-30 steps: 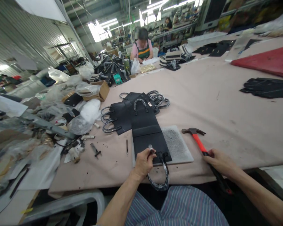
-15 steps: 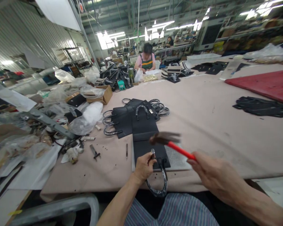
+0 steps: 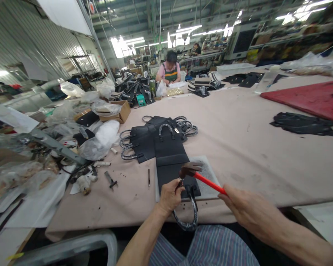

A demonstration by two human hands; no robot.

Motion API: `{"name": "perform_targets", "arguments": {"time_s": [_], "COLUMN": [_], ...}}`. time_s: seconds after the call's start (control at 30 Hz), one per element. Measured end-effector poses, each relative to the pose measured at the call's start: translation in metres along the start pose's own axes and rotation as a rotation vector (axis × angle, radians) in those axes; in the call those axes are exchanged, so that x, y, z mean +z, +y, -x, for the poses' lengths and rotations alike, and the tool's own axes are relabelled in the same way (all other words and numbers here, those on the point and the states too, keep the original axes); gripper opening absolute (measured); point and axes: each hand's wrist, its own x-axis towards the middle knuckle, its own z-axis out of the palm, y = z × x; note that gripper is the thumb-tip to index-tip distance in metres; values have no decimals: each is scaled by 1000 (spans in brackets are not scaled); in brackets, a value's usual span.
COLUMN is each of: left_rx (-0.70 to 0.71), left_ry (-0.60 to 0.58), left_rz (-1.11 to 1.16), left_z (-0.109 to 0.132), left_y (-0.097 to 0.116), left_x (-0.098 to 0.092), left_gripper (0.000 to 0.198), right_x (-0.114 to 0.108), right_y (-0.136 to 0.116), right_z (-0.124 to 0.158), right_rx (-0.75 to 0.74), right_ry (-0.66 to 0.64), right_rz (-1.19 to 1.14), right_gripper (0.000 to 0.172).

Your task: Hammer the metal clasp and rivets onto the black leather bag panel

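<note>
My left hand [image 3: 170,194] is closed around a short metal punch [image 3: 181,181], held upright on the black bag panel [image 3: 170,173]. Only the punch's top shows above my fingers. My right hand [image 3: 240,201] grips the red handle of a claw hammer [image 3: 209,181], whose head is at the top of the punch. The panel lies over a pale slab [image 3: 208,175]. A plastic-wrapped bag handle [image 3: 187,223] on the panel's near end hangs over the table edge, and another wrapped handle [image 3: 166,127] is at the far end.
More black bag panels [image 3: 144,142] with wrapped handles lie just beyond. To the left are a thin metal rod [image 3: 149,178], a T-shaped metal tool [image 3: 110,180] and a cardboard box [image 3: 123,112]. Dark pieces [image 3: 305,124] lie at right. Across the table sits a person [image 3: 170,70].
The hammer has come down from above the panel onto the punch, my right hand lowering with it. My left hand stays in place around the punch. The view has shifted slightly.
</note>
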Motion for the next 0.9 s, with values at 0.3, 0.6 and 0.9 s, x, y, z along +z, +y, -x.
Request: {"name": "perform_targets", "arguments": {"time_s": [0.3,0.6,0.9], "left_rx": [-18,-17,-13], "left_ry": [0,13,18], "left_rz": [20,32,34], "left_z": [-1,-1,-2], "left_y": [4,4,9], "left_x": [-1,-1,-4], "left_gripper": [12,13,14], "right_x": [-8,20,57], "right_y": [8,41,148], "right_z": [-7,-14,-37], "right_rx": [-77,87,251], "right_ry": [83,-110,92], "right_rz": [129,-15,216], "right_gripper": [47,45,33]}}
